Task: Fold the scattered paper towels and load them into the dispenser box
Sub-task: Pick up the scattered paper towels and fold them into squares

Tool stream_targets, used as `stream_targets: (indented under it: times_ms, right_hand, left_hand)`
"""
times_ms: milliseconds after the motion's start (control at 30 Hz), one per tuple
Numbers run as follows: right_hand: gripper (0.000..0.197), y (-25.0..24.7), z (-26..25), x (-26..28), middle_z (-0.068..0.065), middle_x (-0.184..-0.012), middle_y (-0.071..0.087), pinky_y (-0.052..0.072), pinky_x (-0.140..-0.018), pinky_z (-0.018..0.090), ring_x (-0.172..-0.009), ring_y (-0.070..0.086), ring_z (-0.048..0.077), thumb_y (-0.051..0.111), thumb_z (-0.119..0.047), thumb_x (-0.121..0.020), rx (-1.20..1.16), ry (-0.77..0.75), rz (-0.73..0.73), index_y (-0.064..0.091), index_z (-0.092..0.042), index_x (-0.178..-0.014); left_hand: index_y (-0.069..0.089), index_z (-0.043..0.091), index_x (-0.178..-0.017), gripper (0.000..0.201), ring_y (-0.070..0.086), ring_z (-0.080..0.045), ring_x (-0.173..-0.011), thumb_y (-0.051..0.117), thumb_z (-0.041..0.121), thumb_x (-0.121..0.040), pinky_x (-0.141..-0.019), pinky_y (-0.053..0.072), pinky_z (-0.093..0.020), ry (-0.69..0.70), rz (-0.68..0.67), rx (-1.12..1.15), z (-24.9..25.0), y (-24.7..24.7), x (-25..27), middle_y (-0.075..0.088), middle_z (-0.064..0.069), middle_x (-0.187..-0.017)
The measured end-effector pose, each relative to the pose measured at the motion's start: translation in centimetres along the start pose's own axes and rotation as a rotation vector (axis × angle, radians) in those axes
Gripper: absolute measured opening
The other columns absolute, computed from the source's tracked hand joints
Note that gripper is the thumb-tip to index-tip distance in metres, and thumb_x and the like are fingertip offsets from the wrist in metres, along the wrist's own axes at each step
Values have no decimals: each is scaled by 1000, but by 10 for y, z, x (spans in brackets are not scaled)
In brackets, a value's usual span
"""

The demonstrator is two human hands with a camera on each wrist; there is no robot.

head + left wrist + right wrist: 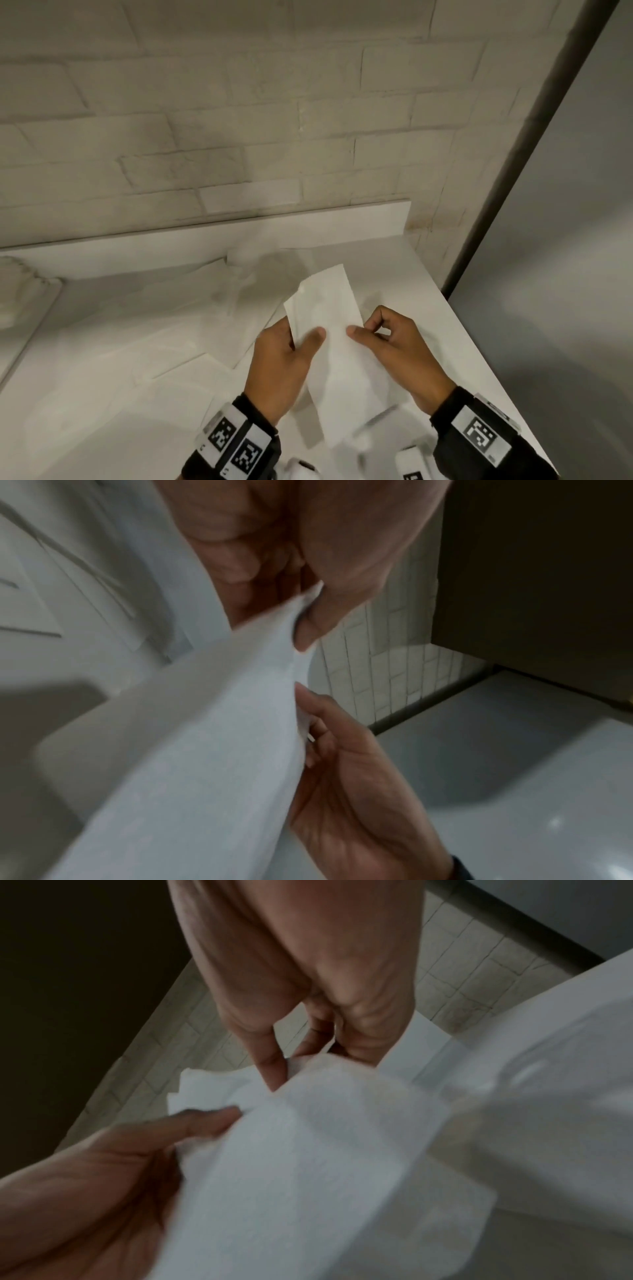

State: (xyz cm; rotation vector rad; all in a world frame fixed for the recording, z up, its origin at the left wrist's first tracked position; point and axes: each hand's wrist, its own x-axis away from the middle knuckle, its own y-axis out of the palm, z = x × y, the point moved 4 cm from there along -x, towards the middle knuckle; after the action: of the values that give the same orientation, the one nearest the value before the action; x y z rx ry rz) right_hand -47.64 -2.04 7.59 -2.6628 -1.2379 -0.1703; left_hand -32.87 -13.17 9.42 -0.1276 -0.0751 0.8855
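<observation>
A long white folded paper towel [334, 339] hangs in the air above the white counter [428, 315], held by both hands. My left hand [294, 342] pinches its left edge, thumb on top and fingers behind. My right hand [363, 330] pinches its right edge between thumb and forefinger. In the left wrist view the paper towel [205, 750] runs across the frame, pinched under the left hand [308, 615], with the right hand [342, 791] below. In the right wrist view the paper towel [308, 1164] is pinched by the right hand [281, 1069]. No dispenser box is visible.
Several loose paper towels [164, 346] lie spread flat on the counter to the left and behind my hands. A brick wall [239, 120] rises behind a low white backsplash [239, 233]. A grey panel [565, 240] borders the counter's right edge.
</observation>
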Motion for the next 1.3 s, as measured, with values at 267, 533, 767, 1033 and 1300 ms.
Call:
stream_targets:
  times_ms: [267, 533, 767, 1033, 1300]
  right_hand:
    - [56, -54, 36, -47, -1, -138, 41, 37, -104, 35, -127, 40, 23, 60, -47, -91, 1202, 73, -87, 42, -24, -138]
    - [23, -61, 46, -56, -7, -84, 52, 47, -78, 27, -82, 54, 13, 63, -9, -86, 942, 142, -76, 50, -25, -98]
    - [21, -62, 41, -47, -2, -90, 64, 43, -59, 16, -75, 58, 10, 52, -7, -92, 656, 115, 34, 60, -22, -104]
    - [15, -39, 8, -3, -7, -94, 70, 43, -74, 18, -86, 65, 9, 53, -14, -99, 88, -27, -35, 64, -17, -90]
    - [24, -47, -5, 19, 5, -107, 71, 51, -97, 38, -109, 65, 24, 72, -25, -87, -95, -123, 73, 62, -7, -99]
  left_hand:
    - [68, 10, -64, 16, 63, -28, -73, 66, 26, -64, -70, 46, -39, -76, 12, 122, 6, -58, -14, 68, -9, -72]
    - [79, 28, -89, 41, 76, -14, -84, 64, -10, -89, -72, 55, -18, 78, -284, -114, 18, -69, 4, 80, -1, -92]
    - [80, 14, -85, 30, 73, -20, -82, 77, 30, -60, -72, 54, -25, -135, -300, 173, -8, -52, 6, 78, -7, -90]
    - [76, 6, -92, 27, 70, -18, -86, 76, 16, -67, -78, 51, -25, -405, -301, 326, -39, 4, -6, 75, -13, -102]
    - [77, 19, -106, 16, 74, -28, -100, 74, 21, -90, -99, 52, -57, -215, -187, 141, -30, 25, -17, 79, -5, -105]
